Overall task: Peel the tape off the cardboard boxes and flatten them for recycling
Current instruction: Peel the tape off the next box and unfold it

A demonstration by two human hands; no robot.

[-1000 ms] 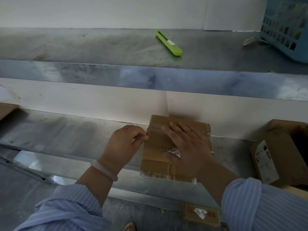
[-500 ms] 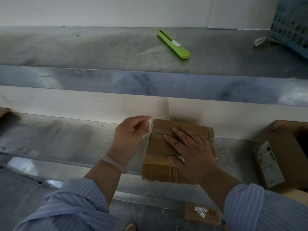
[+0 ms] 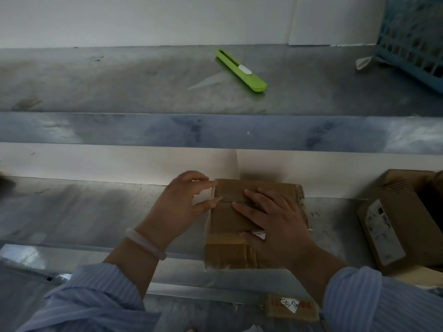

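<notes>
Steel two-tier bench (image 3: 72,212), lower shelf: left hand (image 3: 182,200), thumb and forefinger apart, fingertips laid at the left edge of a small cardboard box (image 3: 230,219); the clear tape pinched and lifted half a second ago is no longer seen raised. Right hand (image 3: 275,221) is kept spread flat on the box top. Larger labelled box (image 3: 395,226) beside, right. Green utility knife (image 3: 241,70) on the upper shelf; blue basket (image 3: 412,37) beyond.
</notes>
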